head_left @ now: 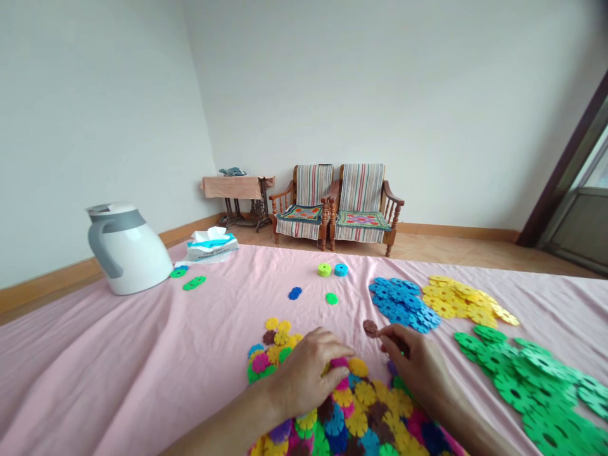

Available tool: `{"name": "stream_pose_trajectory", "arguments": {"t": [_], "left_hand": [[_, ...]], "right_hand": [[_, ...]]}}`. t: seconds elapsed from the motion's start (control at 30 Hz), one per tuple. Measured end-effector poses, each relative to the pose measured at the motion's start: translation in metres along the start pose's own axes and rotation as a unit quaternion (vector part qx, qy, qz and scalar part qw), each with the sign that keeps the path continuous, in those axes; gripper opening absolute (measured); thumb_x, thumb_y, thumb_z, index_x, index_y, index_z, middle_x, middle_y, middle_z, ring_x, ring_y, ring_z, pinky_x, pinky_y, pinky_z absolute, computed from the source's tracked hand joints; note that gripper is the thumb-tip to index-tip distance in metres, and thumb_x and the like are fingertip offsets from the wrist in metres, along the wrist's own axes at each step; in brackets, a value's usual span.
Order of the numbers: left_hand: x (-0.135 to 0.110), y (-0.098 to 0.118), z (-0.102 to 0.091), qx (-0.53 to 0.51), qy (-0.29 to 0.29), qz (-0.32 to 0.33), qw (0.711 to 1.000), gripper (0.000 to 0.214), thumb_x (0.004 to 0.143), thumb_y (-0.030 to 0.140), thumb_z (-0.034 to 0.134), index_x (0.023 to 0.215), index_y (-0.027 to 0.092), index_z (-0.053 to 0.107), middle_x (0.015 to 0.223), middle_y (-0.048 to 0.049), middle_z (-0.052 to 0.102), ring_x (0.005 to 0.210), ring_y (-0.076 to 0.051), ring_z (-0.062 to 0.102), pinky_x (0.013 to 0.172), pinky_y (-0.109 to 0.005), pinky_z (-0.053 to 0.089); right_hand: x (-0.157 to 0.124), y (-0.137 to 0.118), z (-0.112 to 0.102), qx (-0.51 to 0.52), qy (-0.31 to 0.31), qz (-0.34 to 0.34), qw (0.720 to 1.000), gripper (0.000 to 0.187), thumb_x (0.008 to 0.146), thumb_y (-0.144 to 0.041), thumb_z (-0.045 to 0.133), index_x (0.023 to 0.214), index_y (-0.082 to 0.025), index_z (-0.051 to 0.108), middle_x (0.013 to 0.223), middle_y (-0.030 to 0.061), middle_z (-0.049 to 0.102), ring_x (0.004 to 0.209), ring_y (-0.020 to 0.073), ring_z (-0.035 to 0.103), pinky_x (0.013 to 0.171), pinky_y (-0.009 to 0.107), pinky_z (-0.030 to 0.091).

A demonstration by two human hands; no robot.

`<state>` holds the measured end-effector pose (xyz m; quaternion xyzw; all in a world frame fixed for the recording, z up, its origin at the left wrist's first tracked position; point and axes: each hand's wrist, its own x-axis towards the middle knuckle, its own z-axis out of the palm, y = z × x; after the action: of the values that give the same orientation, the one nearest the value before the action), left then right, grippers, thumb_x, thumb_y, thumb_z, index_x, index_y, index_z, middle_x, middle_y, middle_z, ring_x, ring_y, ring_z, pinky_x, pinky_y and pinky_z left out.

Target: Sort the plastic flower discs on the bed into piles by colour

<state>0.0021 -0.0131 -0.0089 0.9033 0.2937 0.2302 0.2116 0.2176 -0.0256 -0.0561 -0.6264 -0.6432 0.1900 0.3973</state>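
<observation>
A mixed pile of flower-shaped plastic discs (363, 394) in many colours lies in front of me. My left hand (316, 367) rests on it, thumb and fingers apart, with a pink disc (340, 362) showing between them; no grip on it is visible. Beyond the pile's right part, my right hand (412, 354) pinches a brown flower disc (370, 327) by its edge, at the tips of thumb and forefinger. Just past that hand is a heap of blue discs (401, 303). Yellow discs (463, 299) and green discs (532, 373) lie in separate heaps to its right.
Pink cloth (190, 342) covers the table. Stacked lime discs (324, 270) and light-blue discs (341, 270) stand at the back, near a dark-blue piece (295, 293) and a green disc (331, 298). Farther left are green pieces (194, 283), a tissue pack (211, 245) and a white jug (135, 256).
</observation>
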Motion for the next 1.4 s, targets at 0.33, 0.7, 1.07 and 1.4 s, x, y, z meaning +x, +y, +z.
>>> {"name": "stream_pose_trajectory", "arguments": {"t": [0.33, 0.7, 1.07, 1.4], "left_hand": [[0.013, -0.008, 0.022, 0.036, -0.027, 0.009, 0.999, 0.029, 0.074, 0.013, 0.058, 0.099, 0.023, 0.070, 0.092, -0.0046, 0.067, 0.092, -0.021, 0.057, 0.086, -0.033, 0.041], [0.016, -0.005, 0.028, 0.078, 0.004, 0.027, 0.997, 0.020, 0.083, 0.013, 0.051, 0.085, 0.019, 0.070, 0.076, -0.0041, 0.066, 0.078, -0.017, 0.059, 0.074, -0.027, 0.043], [0.008, -0.041, -0.014, -0.001, 0.202, -0.110, 0.973, 0.016, 0.085, 0.019, 0.044, 0.085, 0.018, 0.060, 0.074, -0.0003, 0.063, 0.066, -0.013, 0.057, 0.062, -0.021, 0.041], [-0.013, -0.133, -0.069, 0.073, 0.243, -0.315, 0.915, 0.014, 0.074, 0.012, 0.048, 0.071, 0.017, 0.061, 0.061, 0.0024, 0.061, 0.059, -0.013, 0.056, 0.053, -0.019, 0.035]], "right_hand": [[0.001, 0.015, 0.002, -0.079, 0.000, -0.034, 0.996, 0.029, 0.087, -0.040, 0.038, 0.082, -0.021, 0.060, 0.067, 0.0023, 0.067, 0.064, 0.0190, 0.063, 0.059, 0.027, 0.041], [0.001, 0.012, 0.001, -0.094, -0.018, -0.056, 0.994, 0.028, 0.086, -0.035, 0.037, 0.076, -0.021, 0.059, 0.069, 0.0029, 0.067, 0.065, 0.0183, 0.061, 0.061, 0.027, 0.042], [0.000, 0.010, 0.000, -0.124, -0.024, -0.069, 0.990, 0.028, 0.088, -0.034, 0.036, 0.076, -0.022, 0.058, 0.072, 0.0026, 0.064, 0.069, 0.0184, 0.060, 0.062, 0.027, 0.040], [-0.002, 0.013, 0.000, -0.142, -0.039, -0.069, 0.987, 0.029, 0.088, -0.036, 0.036, 0.077, -0.022, 0.060, 0.075, 0.0030, 0.066, 0.070, 0.0186, 0.061, 0.063, 0.027, 0.042]]}}
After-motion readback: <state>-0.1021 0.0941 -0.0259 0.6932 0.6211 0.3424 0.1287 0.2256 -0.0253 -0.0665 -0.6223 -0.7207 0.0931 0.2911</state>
